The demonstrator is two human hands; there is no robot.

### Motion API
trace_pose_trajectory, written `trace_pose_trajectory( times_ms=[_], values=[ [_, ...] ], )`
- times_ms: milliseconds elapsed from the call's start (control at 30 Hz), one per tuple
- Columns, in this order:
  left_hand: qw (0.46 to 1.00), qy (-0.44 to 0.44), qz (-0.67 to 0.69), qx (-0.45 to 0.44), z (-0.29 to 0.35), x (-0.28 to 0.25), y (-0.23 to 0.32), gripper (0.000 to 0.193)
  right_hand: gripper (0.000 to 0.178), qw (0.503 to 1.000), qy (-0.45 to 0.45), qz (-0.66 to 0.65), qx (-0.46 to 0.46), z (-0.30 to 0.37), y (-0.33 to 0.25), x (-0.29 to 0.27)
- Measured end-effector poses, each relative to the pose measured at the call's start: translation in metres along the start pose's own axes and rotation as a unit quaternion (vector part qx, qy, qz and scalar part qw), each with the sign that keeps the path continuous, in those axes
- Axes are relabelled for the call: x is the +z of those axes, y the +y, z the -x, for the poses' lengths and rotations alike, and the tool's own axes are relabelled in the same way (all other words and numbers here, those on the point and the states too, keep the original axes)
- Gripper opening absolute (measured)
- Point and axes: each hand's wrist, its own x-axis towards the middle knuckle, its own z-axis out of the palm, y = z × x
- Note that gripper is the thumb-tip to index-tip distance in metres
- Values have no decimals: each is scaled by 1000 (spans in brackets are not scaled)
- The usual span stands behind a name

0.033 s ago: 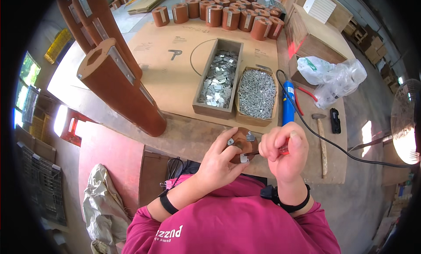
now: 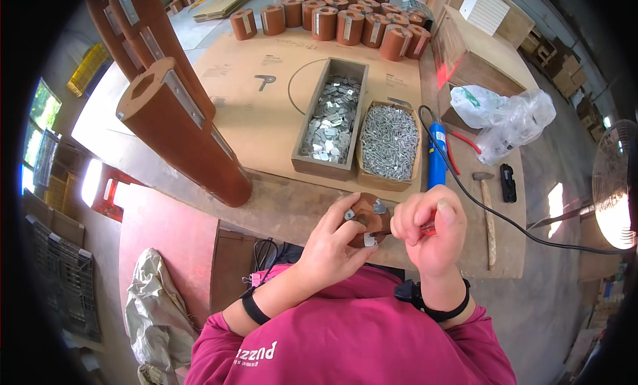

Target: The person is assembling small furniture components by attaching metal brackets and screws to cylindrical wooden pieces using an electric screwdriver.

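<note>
My left hand (image 2: 332,237) is closed round a short reddish-brown cylinder (image 2: 376,219) near the table's front edge. Its round end faces up, with a hole in the middle and small metal tabs at the rim. In my right hand (image 2: 432,229) is a red-handled screwdriver (image 2: 430,229), mostly hidden by the fingers. Its thin dark shaft reaches left to the metal tab (image 2: 370,239) nearest me. Just beyond both hands stand a long box (image 2: 302,164) of flat metal tabs and a carton (image 2: 384,184) full of screws.
Tall brown cylinder stacks (image 2: 193,136) lean at the left. Many short cylinders (image 2: 323,24) stand at the back. A blue tool (image 2: 436,156) with a black cord (image 2: 488,215), a hammer (image 2: 488,219), a black object (image 2: 508,183) and plastic bags (image 2: 515,122) lie on the right.
</note>
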Motion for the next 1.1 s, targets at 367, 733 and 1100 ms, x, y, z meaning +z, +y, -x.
trace_pose_trajectory(
  times_ms=[367,733,1100],
  values=[
    [999,-15,21,-28,4,-1,-1,33,16,977,-143,68,144,-15,-13,8],
    [1000,-3,6,11,2,0,-6,29,29,976,-70,173,110,-21,-2,22],
    [997,-17,55,-44,1,-11,-3,66,34,940,-247,-28,233,-34,-2,-11]
  ],
)
